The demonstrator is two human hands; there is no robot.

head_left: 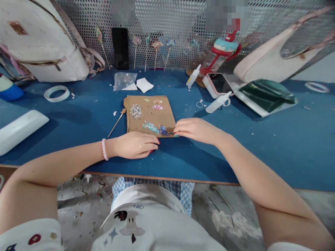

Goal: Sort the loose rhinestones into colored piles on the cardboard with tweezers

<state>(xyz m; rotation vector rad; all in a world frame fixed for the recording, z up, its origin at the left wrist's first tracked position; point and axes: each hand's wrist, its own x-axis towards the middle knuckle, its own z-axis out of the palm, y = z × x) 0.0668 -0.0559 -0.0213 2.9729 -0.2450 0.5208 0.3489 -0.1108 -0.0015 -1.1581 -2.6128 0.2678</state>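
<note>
A brown cardboard sheet (167, 115) lies on the blue table (274, 139), with small heaps of coloured beads on it: silver (136, 111), pink (157, 107), teal and blue (154, 128). My left hand (136, 144) rests curled on the table at the cardboard's near edge, fingertips pinched together; whether it holds anything is hidden. My right hand (195, 129) lies at the cardboard's near right corner, fingertips touching the blue beads. A gold pin (117, 122) with a decorated head lies left of the cardboard.
Two white glue bottles (218, 102) (193, 76), a phone in a pink case (218, 84), a tape roll (57, 93), a plastic bag (125, 81), a white backpack (44, 42), a green pouch (265, 96) and a long white case (19, 129) ring the cardboard. Decorated pins (156, 48) lean on the mesh wall.
</note>
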